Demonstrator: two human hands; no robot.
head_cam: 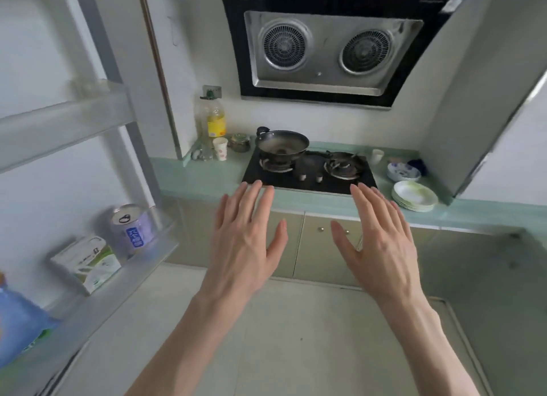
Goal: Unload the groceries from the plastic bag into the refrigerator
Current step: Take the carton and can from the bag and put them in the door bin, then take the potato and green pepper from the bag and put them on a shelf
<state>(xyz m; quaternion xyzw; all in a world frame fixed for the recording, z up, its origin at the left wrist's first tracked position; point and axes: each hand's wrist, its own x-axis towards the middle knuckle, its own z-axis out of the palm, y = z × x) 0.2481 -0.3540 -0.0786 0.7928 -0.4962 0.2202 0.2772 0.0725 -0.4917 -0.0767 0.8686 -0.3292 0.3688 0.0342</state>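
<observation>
The open refrigerator door (74,114) fills the left side. Its lower door shelf (142,265) holds a purple drink can (130,229), a white and green carton (88,262) and, at the bottom left, a blue package (20,321). My left hand (245,241) and my right hand (381,241) are stretched out side by side in front of me, palms down, fingers spread, holding nothing. Both are to the right of the door shelf and apart from it. No plastic bag is in view.
Ahead is a green countertop (201,179) with a black gas stove (310,173), a dark wok (281,145), an oil bottle (214,117), a paper cup (220,148) and stacked plates (414,195). A range hood (331,46) hangs above. Another pale appliance wall (503,99) stands at the right.
</observation>
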